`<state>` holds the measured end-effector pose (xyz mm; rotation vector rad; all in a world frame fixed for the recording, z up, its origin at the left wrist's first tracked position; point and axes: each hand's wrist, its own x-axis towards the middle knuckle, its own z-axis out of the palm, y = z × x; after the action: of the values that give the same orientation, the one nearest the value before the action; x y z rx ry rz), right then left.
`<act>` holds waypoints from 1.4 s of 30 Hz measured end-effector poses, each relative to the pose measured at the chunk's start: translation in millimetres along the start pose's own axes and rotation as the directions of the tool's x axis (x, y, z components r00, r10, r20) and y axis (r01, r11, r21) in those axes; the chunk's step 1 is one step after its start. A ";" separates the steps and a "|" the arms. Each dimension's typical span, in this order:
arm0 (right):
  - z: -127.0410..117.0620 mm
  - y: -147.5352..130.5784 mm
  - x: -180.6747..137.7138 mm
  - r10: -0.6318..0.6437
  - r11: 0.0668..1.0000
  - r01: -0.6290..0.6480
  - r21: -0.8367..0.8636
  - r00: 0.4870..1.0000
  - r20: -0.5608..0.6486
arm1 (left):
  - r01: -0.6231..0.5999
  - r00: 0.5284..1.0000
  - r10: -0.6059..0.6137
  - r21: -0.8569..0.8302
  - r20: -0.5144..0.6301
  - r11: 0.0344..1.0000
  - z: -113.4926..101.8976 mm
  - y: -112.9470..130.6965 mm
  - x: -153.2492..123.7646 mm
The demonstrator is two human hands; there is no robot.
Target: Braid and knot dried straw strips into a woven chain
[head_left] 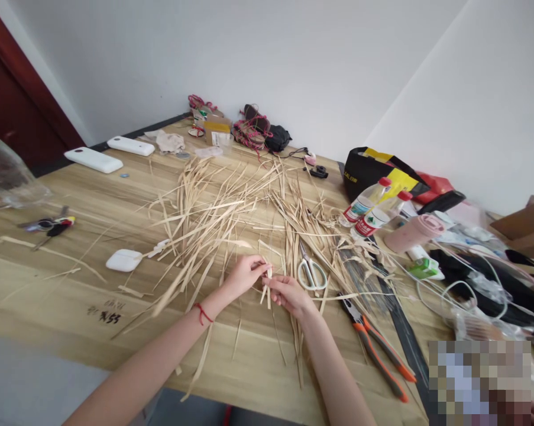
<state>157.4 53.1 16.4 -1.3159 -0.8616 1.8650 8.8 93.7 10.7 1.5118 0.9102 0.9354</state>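
Observation:
My left hand (248, 273) and my right hand (288, 294) meet over the front middle of the table, fingertips pinched on a small piece of pale flat straw strips (268, 290). Short strip ends point down from between the fingers; how they are joined is too small to tell. Around and beyond my hands lies a loose spread of long dry straw strips (209, 219). White-handled scissors (311, 275) rest just right of my right hand. Farther right lie pliers (377, 346) with orange and grey handles.
Two water bottles (377, 216), a pink tumbler (413, 232) and a black-yellow bag (377, 171) stand at the right. Left are a white case (123, 260), keys (56, 226), a clear pitcher (9, 174) and white devices (93, 160). A small box (217, 131) sits near the wall.

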 end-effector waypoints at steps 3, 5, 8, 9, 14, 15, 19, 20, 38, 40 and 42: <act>-1.3 1.4 1.1 0.013 1.000 -0.013 -0.003 1.000 0.014 | 0.010 1.000 -0.010 -0.028 0.002 1.000 -0.5 0.2 1.0; -1.8 1.6 1.2 0.010 1.000 -0.010 -0.003 1.000 0.023 | 0.008 1.000 -0.008 -0.048 0.004 0.999 -1.0 0.1 1.7; -2.3 0.8 0.5 0.002 1.000 -0.003 0.012 1.000 0.029 | 0.010 1.000 -0.010 -0.069 -0.008 0.998 -2.5 -0.6 2.7; -2.5 0.2 0.2 0.003 1.000 -0.004 0.023 1.000 0.029 | 0.011 1.000 -0.012 -0.072 -0.012 0.997 -3.3 -1.0 3.1; -4.1 -2.3 -0.2 0.001 0.998 -0.002 0.061 1.000 0.012 | -0.010 1.000 0.009 -0.050 -0.025 0.999 -5.5 -3.0 4.9; -4.3 -2.4 0.0 -0.003 0.998 0.003 0.067 1.000 0.002 | -0.011 1.000 0.010 -0.047 -0.024 0.999 -5.4 -3.1 5.0; -4.0 -1.4 0.6 -0.014 0.998 0.015 0.063 1.000 -0.015 | -0.012 1.000 0.012 -0.043 -0.006 0.999 -3.5 -1.9 3.8; -3.7 -1.1 0.5 -0.014 0.999 0.014 0.049 1.000 -0.012 | -0.017 1.000 0.017 -0.036 -0.002 0.999 -3.0 -1.4 3.3; 6.3 -5.6 -6.9 -0.080 0.990 0.069 -0.124 0.993 -0.085 | -0.001 1.000 0.001 0.002 -0.006 1.000 0.9 -1.6 1.7; 3.3 -5.8 -6.7 -0.064 0.992 0.057 -0.109 0.996 -0.066 | -0.004 1.000 0.004 0.003 -0.009 1.000 0.9 -2.9 1.8; 0.7 -5.7 -6.1 -0.050 0.992 0.045 -0.121 0.998 -0.039 | -0.005 1.000 0.005 0.009 -0.008 1.000 0.9 -4.8 2.1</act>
<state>159.2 51.1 24.4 -1.3899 -0.9876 1.7659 10.1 95.8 6.1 1.5197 0.9177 0.9430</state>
